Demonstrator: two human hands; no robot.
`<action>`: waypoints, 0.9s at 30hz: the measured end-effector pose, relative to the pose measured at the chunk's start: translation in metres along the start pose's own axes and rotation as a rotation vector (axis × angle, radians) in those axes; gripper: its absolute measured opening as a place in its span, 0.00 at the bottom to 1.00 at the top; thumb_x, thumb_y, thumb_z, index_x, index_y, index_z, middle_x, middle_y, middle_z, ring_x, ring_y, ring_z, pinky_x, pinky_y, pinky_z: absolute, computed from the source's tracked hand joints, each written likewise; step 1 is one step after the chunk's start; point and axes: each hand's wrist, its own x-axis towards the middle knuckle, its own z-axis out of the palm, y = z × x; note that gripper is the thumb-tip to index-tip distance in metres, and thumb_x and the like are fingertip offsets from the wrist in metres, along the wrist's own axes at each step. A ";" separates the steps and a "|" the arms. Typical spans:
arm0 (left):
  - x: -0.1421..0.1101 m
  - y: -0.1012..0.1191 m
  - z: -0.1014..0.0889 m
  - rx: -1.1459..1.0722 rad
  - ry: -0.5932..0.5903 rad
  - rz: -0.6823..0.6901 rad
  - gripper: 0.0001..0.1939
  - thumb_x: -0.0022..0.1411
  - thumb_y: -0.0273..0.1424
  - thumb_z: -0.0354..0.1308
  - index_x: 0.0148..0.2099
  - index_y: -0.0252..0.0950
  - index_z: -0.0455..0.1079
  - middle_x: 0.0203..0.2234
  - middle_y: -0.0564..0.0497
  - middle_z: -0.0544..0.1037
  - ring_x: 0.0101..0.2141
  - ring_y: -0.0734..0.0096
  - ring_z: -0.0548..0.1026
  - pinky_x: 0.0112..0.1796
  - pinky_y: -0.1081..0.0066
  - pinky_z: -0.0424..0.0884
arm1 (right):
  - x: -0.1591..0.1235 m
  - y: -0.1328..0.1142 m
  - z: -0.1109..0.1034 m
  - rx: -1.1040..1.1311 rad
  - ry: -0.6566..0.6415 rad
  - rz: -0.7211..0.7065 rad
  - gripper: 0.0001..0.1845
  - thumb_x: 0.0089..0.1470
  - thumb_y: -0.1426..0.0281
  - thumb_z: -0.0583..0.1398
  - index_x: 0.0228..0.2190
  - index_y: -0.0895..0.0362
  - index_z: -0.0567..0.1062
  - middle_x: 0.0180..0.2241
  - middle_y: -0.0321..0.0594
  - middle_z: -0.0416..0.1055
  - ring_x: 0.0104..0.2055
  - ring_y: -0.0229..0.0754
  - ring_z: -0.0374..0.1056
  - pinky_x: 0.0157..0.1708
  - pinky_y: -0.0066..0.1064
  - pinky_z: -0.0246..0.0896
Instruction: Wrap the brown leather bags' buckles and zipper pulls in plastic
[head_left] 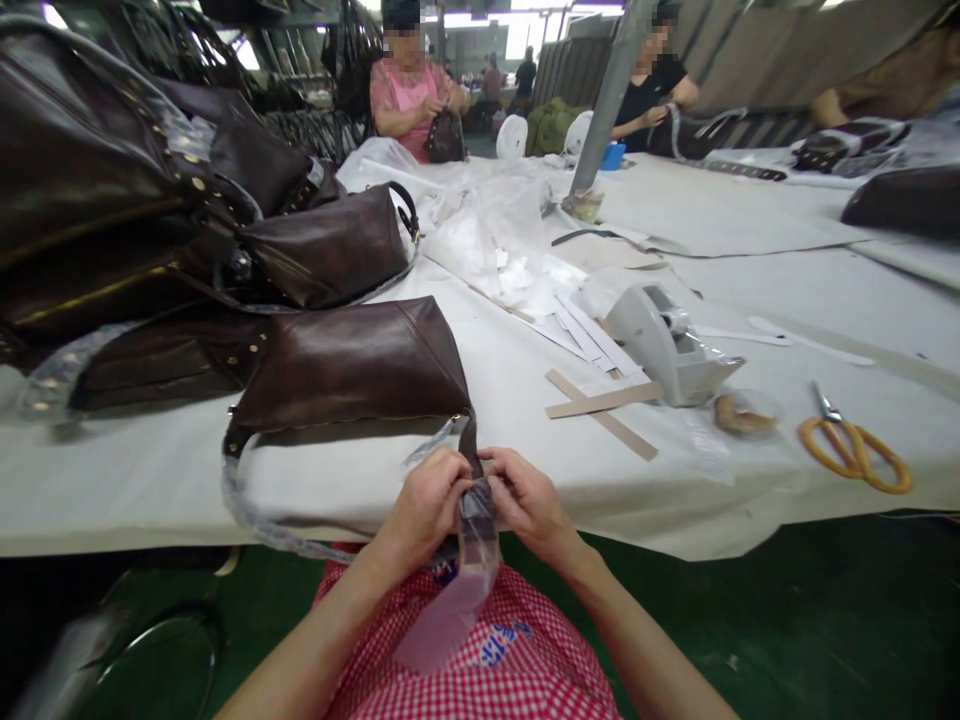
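A dark brown leather handbag (pixel 352 365) lies on its side at the table's near edge. Its strap (pixel 469 445) runs from the bag's right end down toward my lap. Clear plastic film (pixel 478 530) lies around the strap, and a loose tail of it hangs over my checked apron. From the left, my left hand (pixel 431 500) pinches the strap and film. Opposite it, my right hand (pixel 529 500) closes on the film's other edge. Both sets of fingertips nearly meet at the top of the film. The strap's other end (pixel 255 510), also wrapped in plastic, loops off the table's front edge.
More brown handbags (pixel 322 245) pile up on the left. A tape dispenser (pixel 660 340), a tape roll (pixel 742 415) and orange-handled scissors (pixel 855 445) lie on the right. Card strips (pixel 604 405) and plastic scraps (pixel 487 235) cover the middle. Co-workers handle bags across the table (pixel 750 210).
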 end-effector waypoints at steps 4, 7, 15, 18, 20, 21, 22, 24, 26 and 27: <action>0.009 -0.003 0.002 0.021 -0.014 0.043 0.09 0.64 0.23 0.47 0.32 0.38 0.63 0.33 0.48 0.71 0.36 0.67 0.71 0.39 0.67 0.69 | 0.004 0.005 -0.002 0.031 0.022 0.041 0.07 0.60 0.73 0.52 0.32 0.55 0.70 0.44 0.46 0.73 0.46 0.42 0.70 0.44 0.33 0.64; 0.011 -0.002 0.002 0.030 0.028 0.021 0.08 0.62 0.21 0.48 0.32 0.36 0.64 0.49 0.40 0.68 0.47 0.62 0.70 0.47 0.62 0.68 | 0.006 0.008 -0.007 0.039 0.010 0.055 0.07 0.60 0.72 0.52 0.34 0.55 0.71 0.45 0.46 0.73 0.44 0.42 0.70 0.43 0.32 0.65; 0.007 -0.003 -0.013 0.061 0.035 -0.039 0.09 0.62 0.21 0.48 0.31 0.37 0.62 0.46 0.40 0.71 0.49 0.61 0.70 0.49 0.61 0.68 | 0.014 -0.001 0.008 0.011 0.068 -0.045 0.07 0.58 0.74 0.53 0.32 0.55 0.70 0.38 0.44 0.75 0.40 0.42 0.72 0.39 0.31 0.66; 0.004 -0.003 -0.025 0.071 0.040 -0.043 0.10 0.62 0.21 0.47 0.31 0.37 0.62 0.41 0.44 0.72 0.44 0.65 0.72 0.45 0.65 0.70 | 0.013 -0.006 0.025 0.016 0.131 -0.076 0.07 0.58 0.74 0.52 0.31 0.55 0.69 0.35 0.43 0.73 0.39 0.41 0.71 0.39 0.31 0.66; 0.002 -0.005 -0.030 0.078 0.017 -0.029 0.09 0.62 0.21 0.47 0.31 0.38 0.62 0.37 0.46 0.72 0.40 0.66 0.72 0.42 0.67 0.70 | 0.010 -0.007 0.036 0.021 0.162 -0.113 0.07 0.58 0.75 0.52 0.31 0.55 0.69 0.35 0.43 0.73 0.40 0.41 0.70 0.41 0.31 0.66; 0.002 -0.006 -0.032 0.085 -0.002 -0.019 0.09 0.62 0.22 0.47 0.31 0.38 0.62 0.36 0.47 0.72 0.39 0.67 0.72 0.41 0.68 0.70 | 0.007 -0.006 0.040 0.020 0.179 -0.127 0.07 0.58 0.75 0.52 0.32 0.55 0.69 0.36 0.44 0.72 0.41 0.42 0.70 0.42 0.32 0.66; 0.002 -0.008 -0.032 0.096 -0.022 -0.009 0.09 0.62 0.22 0.47 0.31 0.38 0.62 0.34 0.48 0.71 0.38 0.67 0.71 0.40 0.68 0.70 | 0.005 -0.006 0.043 0.013 0.197 -0.130 0.07 0.58 0.76 0.52 0.32 0.55 0.69 0.38 0.45 0.72 0.43 0.43 0.70 0.44 0.33 0.66; 0.004 -0.010 -0.031 0.140 -0.053 0.016 0.09 0.62 0.22 0.47 0.31 0.38 0.62 0.32 0.48 0.71 0.36 0.66 0.71 0.39 0.68 0.69 | 0.002 -0.004 0.045 -0.018 0.224 -0.099 0.07 0.57 0.76 0.52 0.32 0.56 0.69 0.45 0.50 0.71 0.49 0.46 0.68 0.49 0.37 0.64; 0.007 -0.013 -0.028 0.197 -0.064 0.054 0.09 0.62 0.21 0.48 0.31 0.38 0.62 0.33 0.48 0.71 0.37 0.65 0.70 0.39 0.66 0.69 | 0.002 -0.003 0.043 -0.052 0.225 -0.032 0.07 0.57 0.75 0.53 0.31 0.56 0.69 0.56 0.56 0.63 0.58 0.50 0.62 0.51 0.40 0.62; 0.008 -0.014 -0.027 0.218 -0.065 0.073 0.09 0.62 0.21 0.48 0.32 0.38 0.62 0.34 0.48 0.72 0.38 0.64 0.70 0.40 0.66 0.69 | 0.003 -0.003 0.040 -0.061 0.207 0.000 0.07 0.57 0.75 0.53 0.30 0.57 0.69 0.61 0.57 0.58 0.61 0.52 0.60 0.51 0.40 0.62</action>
